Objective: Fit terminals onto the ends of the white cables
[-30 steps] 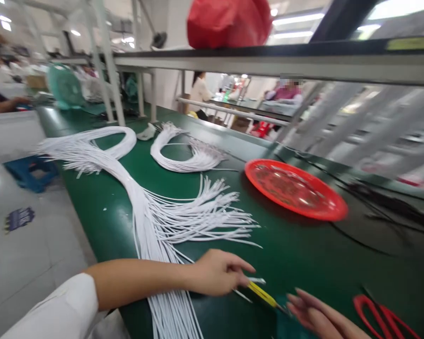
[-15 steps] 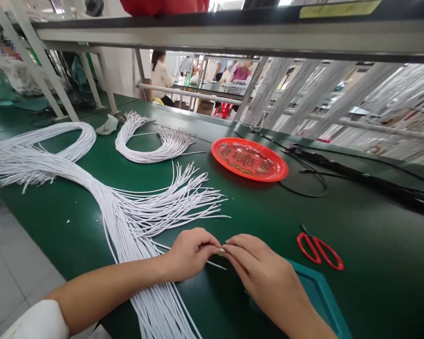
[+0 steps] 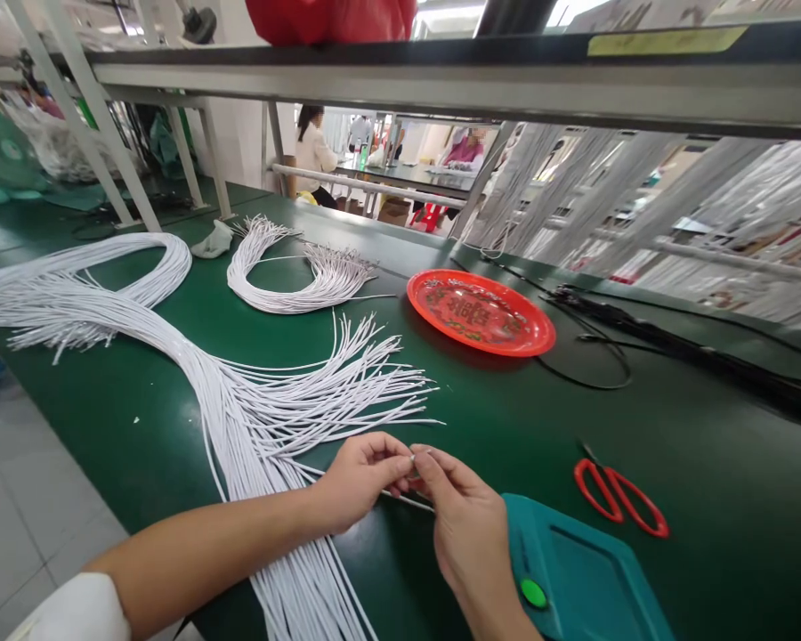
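Over the front of the table, my left hand (image 3: 364,479) and my right hand (image 3: 465,512) meet fingertip to fingertip, both closed in a pinch. Between them shows a tiny pale tip, apparently the end of a white cable; the fingers cover most of it. Another thin white cable (image 3: 408,501) passes just below the fingertips. My left forearm lies across a large bundle of white cables (image 3: 233,418), whose loose ends fan out to the right. Beside my right wrist is a teal device (image 3: 580,570) with a bright green button (image 3: 533,593).
Red-handled scissors (image 3: 619,497) lie to the right. Farther back are a red patterned plate (image 3: 481,313), a curved cable bundle (image 3: 294,298), a looped bundle (image 3: 173,258) and black cables (image 3: 674,334). A shelf (image 3: 440,93) crosses overhead. People sit in the background.
My right hand has turned and drawn left, with its thumb now on top at the pinch. More of the teal device and its green button shows. The camera view has tilted slightly upward.
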{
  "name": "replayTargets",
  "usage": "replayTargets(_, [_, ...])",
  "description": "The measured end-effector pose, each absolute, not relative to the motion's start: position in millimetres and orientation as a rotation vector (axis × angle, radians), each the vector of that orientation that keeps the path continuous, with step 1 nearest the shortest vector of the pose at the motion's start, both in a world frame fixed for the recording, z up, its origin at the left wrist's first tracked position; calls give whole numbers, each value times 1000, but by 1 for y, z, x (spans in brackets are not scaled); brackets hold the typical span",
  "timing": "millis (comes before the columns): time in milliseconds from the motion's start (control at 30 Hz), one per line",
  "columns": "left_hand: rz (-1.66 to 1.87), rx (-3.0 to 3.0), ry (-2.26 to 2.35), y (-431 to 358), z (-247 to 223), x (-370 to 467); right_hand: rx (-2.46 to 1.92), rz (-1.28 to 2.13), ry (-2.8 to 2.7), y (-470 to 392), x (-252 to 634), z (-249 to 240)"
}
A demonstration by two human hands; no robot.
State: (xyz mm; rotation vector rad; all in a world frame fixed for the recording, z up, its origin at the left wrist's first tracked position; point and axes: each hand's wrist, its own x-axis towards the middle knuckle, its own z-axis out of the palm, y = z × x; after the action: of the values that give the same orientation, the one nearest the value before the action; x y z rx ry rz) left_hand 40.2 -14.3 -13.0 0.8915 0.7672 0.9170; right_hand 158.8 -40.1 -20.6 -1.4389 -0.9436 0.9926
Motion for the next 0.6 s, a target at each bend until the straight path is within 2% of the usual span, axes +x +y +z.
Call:
replayTargets(133, [901,932,819,-15,-14,42,-1556,412,-1463,-42,166,-18])
replayTargets(233, [894,1013,865,-18,-13,43,-1434,-76,-1804,-42,175,-14])
replayTargets(300, [899,1063,891,-20,-15,43,-1377,-275,-1927,-41,179,-13])
replayTargets(467, [979,1162,963,-19,-19,43,-1232,-428,-2109,-45,177,-11])
replayTargets(600, [1023,1183,981,-13,-16,40,-1185,-195,-2172,-53,181,-4])
